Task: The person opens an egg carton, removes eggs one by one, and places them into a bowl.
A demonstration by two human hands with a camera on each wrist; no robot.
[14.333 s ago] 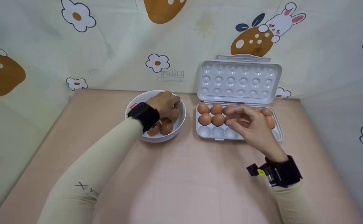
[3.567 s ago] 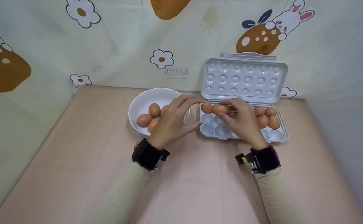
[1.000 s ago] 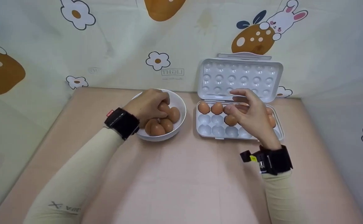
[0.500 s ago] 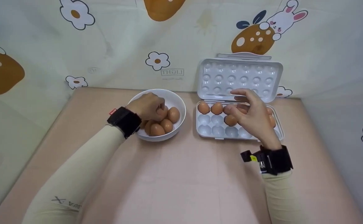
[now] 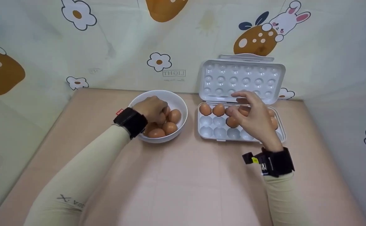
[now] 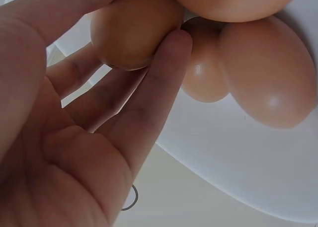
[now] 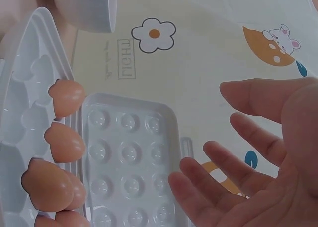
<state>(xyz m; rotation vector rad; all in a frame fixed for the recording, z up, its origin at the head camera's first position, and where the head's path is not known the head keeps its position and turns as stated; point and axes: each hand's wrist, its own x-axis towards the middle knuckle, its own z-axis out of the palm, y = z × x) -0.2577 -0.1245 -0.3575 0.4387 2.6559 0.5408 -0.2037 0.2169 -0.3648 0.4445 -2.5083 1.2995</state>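
My left hand reaches down into the white bowl, which holds several brown eggs. Close up in the left wrist view, its thumb and fingers pinch one egg, with other eggs lying against the bowl wall. Above the egg carton hovers my right hand, fingers apart and relaxed, holding nothing, as the right wrist view confirms. Eggs sit in the carton's back row and part of its middle row; the left cups of the middle row are bare. The right hand hides some of the eggs.
The carton's lid stands upright behind its base, leaning near the printed backdrop. Bowl and carton stand side by side at the back of the pink-covered table, a narrow gap between them.
Two left middle-row cups that held eggs 14 seconds ago are bare. Since 3.6 seconds ago, my left hand has gone from beside the carton into the bowl, and my right hand has let go of an egg.
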